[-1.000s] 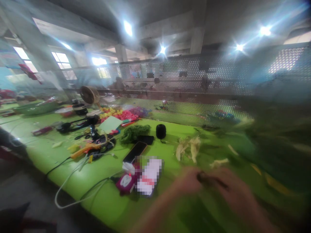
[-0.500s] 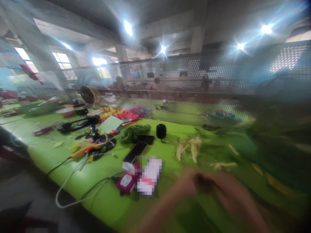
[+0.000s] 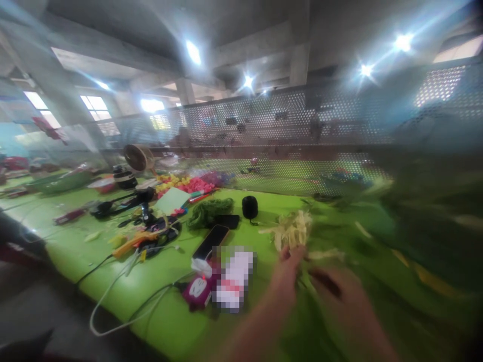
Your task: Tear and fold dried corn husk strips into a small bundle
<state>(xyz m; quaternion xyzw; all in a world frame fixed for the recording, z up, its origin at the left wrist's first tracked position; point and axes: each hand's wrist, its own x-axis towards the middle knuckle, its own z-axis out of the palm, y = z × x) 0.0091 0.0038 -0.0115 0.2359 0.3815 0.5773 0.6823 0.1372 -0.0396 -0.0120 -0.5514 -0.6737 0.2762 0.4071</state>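
Pale yellow, dry husk-like strips (image 3: 292,229) lie in a loose bunch on the green table. My left hand (image 3: 287,269) is at the near end of this bunch, its fingertips pinched on the strips. To its right and a little nearer to me is my right hand (image 3: 339,289), blurred, with its fingers curled toward the thumb. What it holds, if anything, I cannot make out. Between the hands the view is smeared. Another pale strip (image 3: 326,255) lies just beyond my right hand.
Left of my hands are a pixelated phone-like item (image 3: 236,281), a purple device (image 3: 198,291) with cables, and a dark phone (image 3: 211,241). Behind stand a black spool (image 3: 249,207) and green yarn (image 3: 209,211). An orange glue gun (image 3: 132,243) lies farther left. A perforated screen (image 3: 264,128) borders the table's back.
My hands were close together; they have parted, the left moving forward to the strips. The bunch of strips looks fuller than before. The camera view has shifted slightly.
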